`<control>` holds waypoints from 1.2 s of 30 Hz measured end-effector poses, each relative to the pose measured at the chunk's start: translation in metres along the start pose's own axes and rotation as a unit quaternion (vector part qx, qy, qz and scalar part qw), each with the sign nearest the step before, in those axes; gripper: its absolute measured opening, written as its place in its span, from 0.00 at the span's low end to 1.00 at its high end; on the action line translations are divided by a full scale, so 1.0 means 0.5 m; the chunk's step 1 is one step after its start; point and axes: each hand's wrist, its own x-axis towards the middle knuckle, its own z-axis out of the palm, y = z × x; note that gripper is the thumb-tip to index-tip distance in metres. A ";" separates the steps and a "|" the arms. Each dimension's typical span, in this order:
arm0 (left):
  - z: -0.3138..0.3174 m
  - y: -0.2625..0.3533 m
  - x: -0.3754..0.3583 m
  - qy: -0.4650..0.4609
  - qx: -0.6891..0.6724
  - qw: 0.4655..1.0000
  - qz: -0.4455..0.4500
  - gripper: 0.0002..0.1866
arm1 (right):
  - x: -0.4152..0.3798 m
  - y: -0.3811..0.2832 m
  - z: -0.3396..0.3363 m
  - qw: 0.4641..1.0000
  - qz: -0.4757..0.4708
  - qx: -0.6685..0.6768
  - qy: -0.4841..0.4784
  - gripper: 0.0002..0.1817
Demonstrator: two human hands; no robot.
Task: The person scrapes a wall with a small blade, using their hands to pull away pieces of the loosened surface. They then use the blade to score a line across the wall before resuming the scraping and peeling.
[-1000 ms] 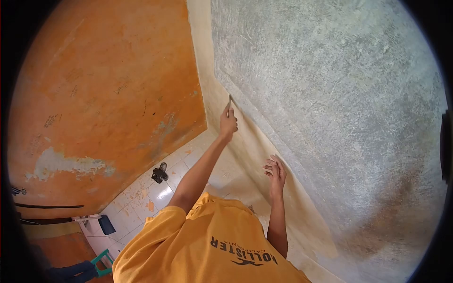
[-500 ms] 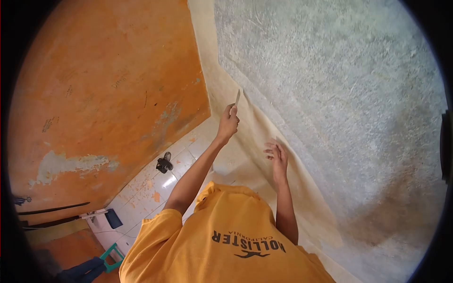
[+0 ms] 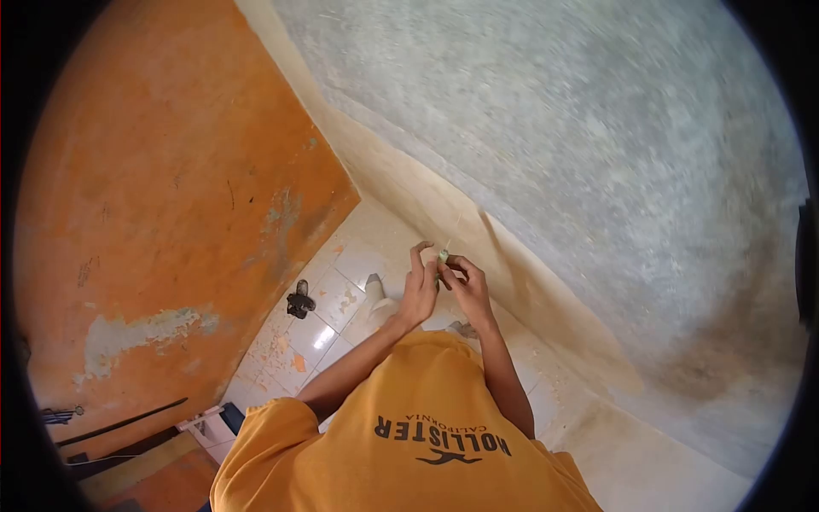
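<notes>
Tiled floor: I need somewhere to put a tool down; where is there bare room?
Two patches look fairly bare: the floor corner between the orange wall, cream wall and pale footwear, and the shiny tile between the dark object and yellow shirt. Flakes crowd the orange wall's base; feet and hands crowd the middle.

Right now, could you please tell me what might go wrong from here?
The small green item at the fingers of the right hand might slip, with the left hand close beside it. Flakes on the shiny tiled floor could slide underfoot. The dark object by the orange wall, near a foot, could perhaps be kicked.
</notes>
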 end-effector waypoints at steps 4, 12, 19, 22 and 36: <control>0.092 -0.086 -0.088 -0.046 0.030 0.998 0.025 0.23 | -0.117 0.030 -0.077 0.997 -0.017 0.023 0.069 0.14; 0.159 -0.073 -0.170 -0.174 -0.082 0.980 -0.048 0.14 | -0.221 0.015 -0.181 0.980 -0.098 -0.162 0.067 0.17; 0.171 -0.070 -0.125 -0.146 -0.211 0.966 -0.035 0.10 | -0.294 -0.013 -0.208 0.968 -0.035 -0.077 0.236 0.21; 0.196 -0.037 -0.097 -0.099 -0.176 0.979 -0.004 0.22 | -0.334 -0.001 -0.221 0.967 0.018 -0.060 0.247 0.21; 0.414 0.023 -0.121 0.082 -0.160 0.983 0.031 0.26 | -0.382 -0.048 -0.327 0.981 -0.023 -0.041 0.190 0.24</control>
